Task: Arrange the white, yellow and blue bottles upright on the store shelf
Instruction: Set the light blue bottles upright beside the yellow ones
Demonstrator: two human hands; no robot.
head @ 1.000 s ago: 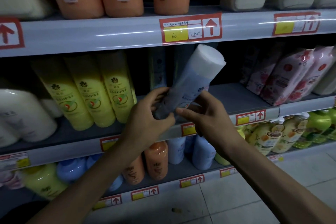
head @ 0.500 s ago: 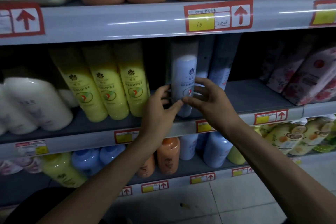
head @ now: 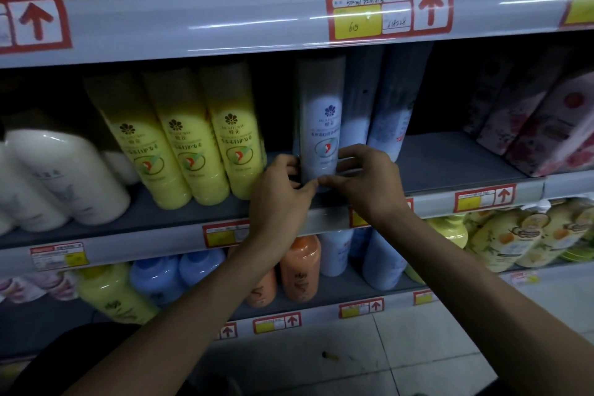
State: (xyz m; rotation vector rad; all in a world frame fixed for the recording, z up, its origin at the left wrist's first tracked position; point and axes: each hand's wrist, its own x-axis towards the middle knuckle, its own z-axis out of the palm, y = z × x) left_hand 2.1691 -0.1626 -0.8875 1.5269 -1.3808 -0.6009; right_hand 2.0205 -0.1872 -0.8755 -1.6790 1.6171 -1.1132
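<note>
floor (head: 443,350): pale tiles, dark grout, one small scrap (head: 329,355)
shelving (head: 450,164): grey metal tiers, red-framed price tags (head: 389,10) with arrows
light: dim, glare on top rail (head: 193,32)

**Blue bottle upright on the middle shelf**

The pale blue bottle (head: 319,125) stands upright near the front edge of the shelf (head: 450,164), label forward, its base pinched by the left hand (head: 279,190) and right hand (head: 369,180). More blue bottles (head: 389,119) stand just behind it. Three yellow bottles (head: 189,138) line up to its left, and white bottles (head: 58,170) sit farther left.
</note>
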